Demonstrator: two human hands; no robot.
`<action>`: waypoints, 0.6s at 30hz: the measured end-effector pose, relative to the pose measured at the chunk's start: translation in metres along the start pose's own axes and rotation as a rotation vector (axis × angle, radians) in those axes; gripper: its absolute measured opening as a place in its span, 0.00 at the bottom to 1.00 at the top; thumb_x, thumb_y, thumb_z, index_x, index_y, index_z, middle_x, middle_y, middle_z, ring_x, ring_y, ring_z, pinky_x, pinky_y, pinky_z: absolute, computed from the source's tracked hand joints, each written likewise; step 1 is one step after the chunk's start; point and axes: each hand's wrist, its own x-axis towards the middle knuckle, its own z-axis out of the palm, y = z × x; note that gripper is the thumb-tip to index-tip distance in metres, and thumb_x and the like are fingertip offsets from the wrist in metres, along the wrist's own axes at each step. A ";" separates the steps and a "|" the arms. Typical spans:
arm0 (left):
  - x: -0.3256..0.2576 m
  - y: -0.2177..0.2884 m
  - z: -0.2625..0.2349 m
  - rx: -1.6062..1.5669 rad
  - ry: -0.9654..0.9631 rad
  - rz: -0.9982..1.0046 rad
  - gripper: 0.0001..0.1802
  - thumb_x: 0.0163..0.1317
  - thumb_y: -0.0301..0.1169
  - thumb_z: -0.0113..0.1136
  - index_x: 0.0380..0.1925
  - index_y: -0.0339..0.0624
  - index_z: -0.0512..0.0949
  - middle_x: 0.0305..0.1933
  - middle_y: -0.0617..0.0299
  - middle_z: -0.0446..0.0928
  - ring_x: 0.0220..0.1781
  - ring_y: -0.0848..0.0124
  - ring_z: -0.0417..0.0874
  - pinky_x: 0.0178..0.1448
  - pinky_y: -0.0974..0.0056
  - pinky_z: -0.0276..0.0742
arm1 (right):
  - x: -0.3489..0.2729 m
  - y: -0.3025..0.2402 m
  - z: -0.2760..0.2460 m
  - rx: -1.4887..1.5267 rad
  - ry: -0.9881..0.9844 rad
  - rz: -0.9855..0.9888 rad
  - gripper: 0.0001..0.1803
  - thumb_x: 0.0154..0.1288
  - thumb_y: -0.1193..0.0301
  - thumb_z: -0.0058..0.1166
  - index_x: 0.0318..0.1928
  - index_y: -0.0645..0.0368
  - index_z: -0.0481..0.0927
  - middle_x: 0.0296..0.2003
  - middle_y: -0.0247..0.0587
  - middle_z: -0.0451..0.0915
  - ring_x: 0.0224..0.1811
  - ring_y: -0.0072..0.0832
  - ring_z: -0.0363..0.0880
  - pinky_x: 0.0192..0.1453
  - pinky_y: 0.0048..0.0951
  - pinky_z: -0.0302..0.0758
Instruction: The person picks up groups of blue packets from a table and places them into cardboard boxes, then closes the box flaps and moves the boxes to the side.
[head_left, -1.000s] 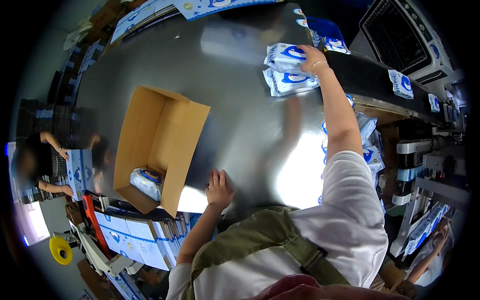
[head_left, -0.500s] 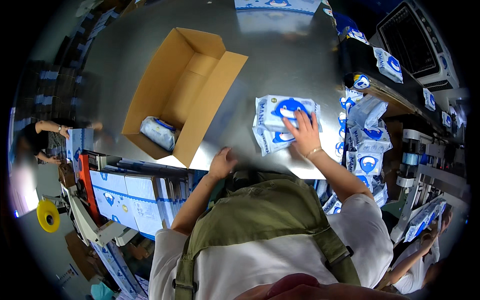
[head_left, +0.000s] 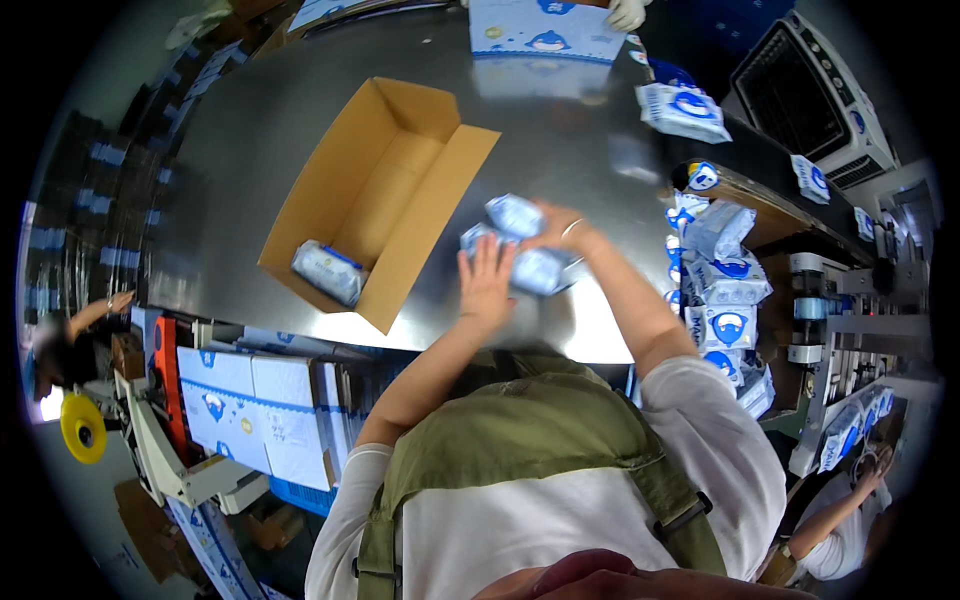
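Several shiny white-and-blue wipes packs lie bunched on the metal table, right of the open cardboard box. My left hand (head_left: 487, 285) has its fingers stretched out flat against the near left side of the bunch. From the right, my right hand (head_left: 553, 228) grips the upper wipes pack (head_left: 516, 214), its fingers curled and partly hidden. A lower wipes pack (head_left: 540, 270) lies between my hands, slightly blurred. Inside the brown box (head_left: 415, 215), one wipes pack (head_left: 329, 272) stands at the near end.
A printed blue-and-white carton (head_left: 545, 38) stands at the far edge, with a gloved hand (head_left: 627, 13) on it. Wipes packs (head_left: 735, 280) are heaped at the right, below a dark conveyor (head_left: 760, 160) carrying more. Flattened cartons (head_left: 250, 405) stand at the lower left.
Both hands have come together around the packs; the left moved right and up onto them. The packs have shifted left and turned. Packs on the conveyor have moved along toward the far side.
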 end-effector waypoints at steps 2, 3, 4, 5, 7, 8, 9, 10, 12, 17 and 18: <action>0.004 -0.003 -0.010 0.117 -0.100 -0.079 0.58 0.39 0.42 0.72 0.69 0.46 0.48 0.73 0.44 0.38 0.75 0.50 0.37 0.69 0.32 0.33 | 0.002 -0.003 0.046 0.073 0.073 -0.123 0.61 0.34 0.39 0.65 0.66 0.59 0.57 0.60 0.57 0.66 0.61 0.48 0.67 0.65 0.36 0.64; -0.003 -0.019 -0.003 0.116 -0.053 -0.028 0.59 0.37 0.43 0.72 0.68 0.45 0.48 0.73 0.44 0.39 0.75 0.50 0.37 0.68 0.30 0.33 | -0.006 -0.026 0.042 0.058 0.047 -0.107 0.58 0.38 0.40 0.63 0.67 0.57 0.56 0.60 0.58 0.67 0.60 0.49 0.68 0.64 0.37 0.65; -0.009 -0.034 0.007 0.114 -0.009 0.030 0.60 0.36 0.44 0.73 0.68 0.44 0.48 0.73 0.43 0.39 0.75 0.49 0.38 0.67 0.28 0.32 | -0.014 -0.045 0.034 0.047 0.024 -0.085 0.55 0.41 0.42 0.61 0.67 0.56 0.56 0.59 0.58 0.67 0.59 0.49 0.69 0.63 0.37 0.66; -0.009 -0.036 0.006 0.140 -0.007 0.071 0.60 0.36 0.45 0.73 0.68 0.43 0.48 0.73 0.43 0.40 0.75 0.49 0.38 0.67 0.29 0.32 | -0.015 -0.049 0.034 0.049 0.050 -0.052 0.52 0.44 0.43 0.59 0.67 0.55 0.56 0.58 0.58 0.68 0.59 0.49 0.69 0.62 0.37 0.67; -0.004 -0.036 0.007 0.187 -0.009 0.151 0.61 0.35 0.46 0.74 0.67 0.40 0.49 0.73 0.42 0.41 0.75 0.50 0.39 0.67 0.30 0.31 | -0.016 -0.051 0.034 0.055 0.092 0.017 0.46 0.51 0.46 0.56 0.66 0.53 0.57 0.56 0.59 0.69 0.58 0.50 0.70 0.61 0.38 0.68; -0.004 -0.036 0.006 0.189 -0.017 0.156 0.61 0.35 0.46 0.73 0.67 0.40 0.48 0.72 0.43 0.42 0.75 0.50 0.40 0.68 0.30 0.32 | -0.013 -0.052 0.035 0.078 0.077 0.010 0.43 0.53 0.47 0.54 0.66 0.53 0.57 0.56 0.59 0.69 0.57 0.50 0.70 0.60 0.38 0.68; 0.001 -0.033 0.005 0.185 -0.022 0.171 0.60 0.36 0.45 0.73 0.68 0.40 0.48 0.72 0.43 0.43 0.75 0.51 0.41 0.68 0.30 0.32 | -0.009 -0.047 0.036 0.097 0.067 0.013 0.40 0.56 0.49 0.52 0.66 0.53 0.58 0.56 0.59 0.69 0.57 0.50 0.70 0.60 0.38 0.69; 0.005 -0.029 0.004 0.183 -0.026 0.185 0.60 0.37 0.45 0.72 0.68 0.40 0.48 0.72 0.43 0.44 0.75 0.51 0.42 0.68 0.30 0.32 | -0.006 -0.042 0.035 0.116 0.057 0.014 0.38 0.59 0.50 0.49 0.66 0.52 0.58 0.56 0.60 0.69 0.57 0.50 0.70 0.60 0.38 0.69; 0.010 -0.017 -0.001 0.215 -0.046 0.186 0.59 0.37 0.45 0.72 0.67 0.36 0.50 0.72 0.41 0.45 0.75 0.51 0.42 0.68 0.31 0.30 | -0.004 -0.036 0.037 0.132 0.070 -0.015 0.35 0.62 0.52 0.46 0.65 0.52 0.59 0.55 0.59 0.70 0.57 0.50 0.71 0.60 0.40 0.68; 0.031 0.000 -0.018 0.275 -0.202 0.236 0.57 0.34 0.41 0.72 0.66 0.39 0.53 0.71 0.41 0.46 0.75 0.49 0.41 0.70 0.35 0.33 | -0.005 0.057 -0.009 0.223 0.224 -0.327 0.38 0.52 0.60 0.61 0.64 0.53 0.62 0.62 0.54 0.64 0.63 0.49 0.63 0.67 0.39 0.61; 0.034 0.003 -0.020 0.232 -0.242 0.212 0.55 0.35 0.38 0.70 0.66 0.40 0.53 0.71 0.41 0.46 0.75 0.48 0.41 0.70 0.34 0.33 | -0.012 0.093 -0.044 0.175 0.365 -0.268 0.40 0.48 0.64 0.64 0.63 0.55 0.64 0.62 0.53 0.64 0.64 0.48 0.63 0.67 0.39 0.61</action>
